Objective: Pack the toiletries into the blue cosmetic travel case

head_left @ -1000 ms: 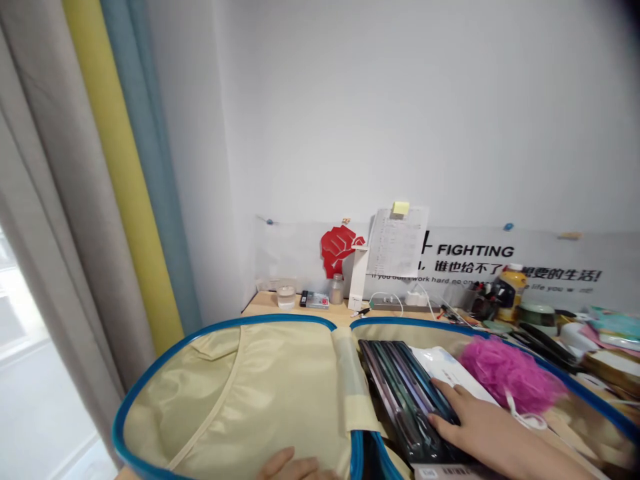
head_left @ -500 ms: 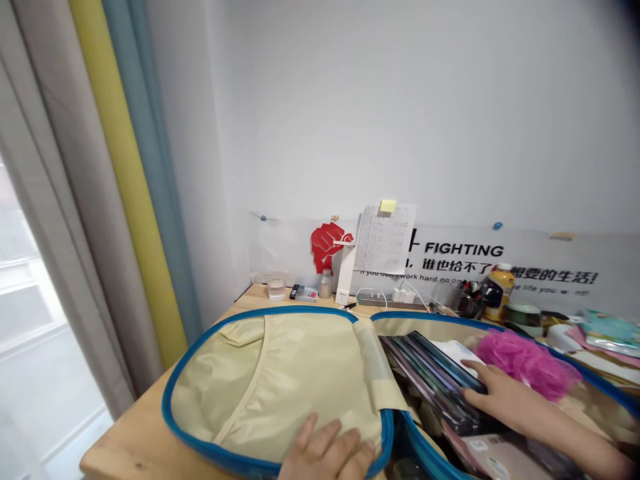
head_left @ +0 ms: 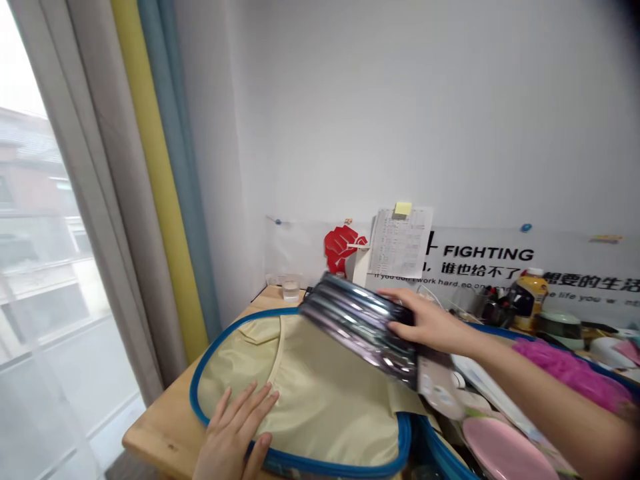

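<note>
My right hand [head_left: 425, 319] grips one end of a flat, glossy pack of long dark strips in grey, green and purple [head_left: 363, 323]. Motion blurs it, and its exact kind does not show. The pack hangs tilted above the beige-lined lid of an open case [head_left: 320, 407] with blue edging. On the lid's near left rim lies my left hand [head_left: 240, 427], fingers spread and holding nothing. To the right, the case's other half holds a pink oval object [head_left: 505, 450] and a bright pink mesh bath puff [head_left: 570, 370], partly hidden by my right forearm.
The wooden table [head_left: 160, 430] shows at the left, beside the curtains [head_left: 165, 200]. At the back stand a clear cup [head_left: 291, 289], a white lamp [head_left: 361, 267], a yellow-labelled bottle [head_left: 531, 297] and a green-lidded jar [head_left: 560, 327]. A printed banner [head_left: 490, 260] hangs on the wall.
My right hand has lifted the pack out of the right half and carried it left over the lid. My left hand has moved left along the rim, and the view has shifted slightly.
</note>
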Available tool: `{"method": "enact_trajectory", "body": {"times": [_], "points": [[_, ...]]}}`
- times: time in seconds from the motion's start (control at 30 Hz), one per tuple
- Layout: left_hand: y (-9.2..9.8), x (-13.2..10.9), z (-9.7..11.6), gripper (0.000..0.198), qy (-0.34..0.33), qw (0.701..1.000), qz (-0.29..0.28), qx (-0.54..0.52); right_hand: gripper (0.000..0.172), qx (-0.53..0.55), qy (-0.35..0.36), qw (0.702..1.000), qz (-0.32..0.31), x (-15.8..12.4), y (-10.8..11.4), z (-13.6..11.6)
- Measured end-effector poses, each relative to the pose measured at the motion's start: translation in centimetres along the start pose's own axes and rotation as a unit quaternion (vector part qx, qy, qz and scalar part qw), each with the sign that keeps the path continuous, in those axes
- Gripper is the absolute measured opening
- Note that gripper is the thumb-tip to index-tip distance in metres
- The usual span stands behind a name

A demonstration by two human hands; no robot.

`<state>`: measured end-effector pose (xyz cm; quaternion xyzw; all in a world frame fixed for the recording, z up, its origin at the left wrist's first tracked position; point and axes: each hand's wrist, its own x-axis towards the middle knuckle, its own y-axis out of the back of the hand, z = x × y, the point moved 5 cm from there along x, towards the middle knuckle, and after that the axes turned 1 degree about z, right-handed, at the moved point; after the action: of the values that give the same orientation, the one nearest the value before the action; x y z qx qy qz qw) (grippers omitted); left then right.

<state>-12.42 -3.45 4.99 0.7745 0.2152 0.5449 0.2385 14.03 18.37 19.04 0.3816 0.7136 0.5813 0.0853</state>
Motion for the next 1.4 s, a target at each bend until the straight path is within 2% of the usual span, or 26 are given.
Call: {"method": "enact_trajectory", "body": {"times": [0.07, 0.17, 0.3, 0.4, 0.47, 0.53, 0.7, 0.8, 1.0, 1.27, 1.4], "points": [[-0.3, -0.2, 0.1, 0.045, 0.02, 1.0, -0.011, -0.009, 0.059, -0.011, 0.075, 0.995, -0.061, 3.9, -3.3, -3.5], [-0.4, -0.5, 0.1, 0.046, 0.036, 0.999, -0.022, -0.013, 0.06, -0.021, 0.123, 0.986, -0.111, 7.9, -8.4, -6.4], [-0.3, -0.5, 0.2, 0.044, 0.032, 0.999, -0.02, -0.014, 0.049, -0.054, 0.146, 0.976, -0.152, 10.0, -14.1, -7.1], [-0.2, -0.4, 0.4, 0.04, 0.025, 1.0, -0.017, 0.004, 0.036, -0.091, 0.139, 0.974, -0.158, 10.4, -16.4, -6.6], [-0.3, -0.5, 0.4, 0.039, 0.023, 1.0, -0.017, 0.013, 0.033, -0.112, 0.134, 0.972, -0.155, 10.2, -17.1, -6.4], [-0.4, -0.5, 0.4, 0.038, 0.023, 1.0, -0.015, 0.013, 0.037, -0.127, 0.137, 0.969, -0.158, 9.7, -17.6, -6.4], [-0.2, -0.3, 0.3, 0.033, 0.004, 1.0, -0.007, 0.017, 0.08, -0.155, 0.144, 0.958, -0.195, 8.4, -18.8, -6.7], [0.2, 0.2, 0.4, 0.03, -0.018, 0.999, 0.007, 0.028, 0.093, -0.172, 0.128, 0.953, -0.213, 8.2, -19.7, -6.7], [0.5, 0.8, 0.4, 0.028, -0.031, 0.999, 0.017, 0.032, 0.092, -0.2, 0.1, 0.951, -0.214, 8.3, -21.1, -6.8], [-0.1, -0.2, 0.2, 0.028, -0.029, 0.999, 0.005, 0.013, 0.091, -0.219, 0.078, 0.952, -0.197, 8.3, -20.7, -7.7], [-0.8, -0.9, 0.0, 0.031, 0.001, 1.0, -0.023, -0.02, 0.092, -0.22, 0.054, 0.955, -0.193, 8.3, -20.7, -7.6]]}}
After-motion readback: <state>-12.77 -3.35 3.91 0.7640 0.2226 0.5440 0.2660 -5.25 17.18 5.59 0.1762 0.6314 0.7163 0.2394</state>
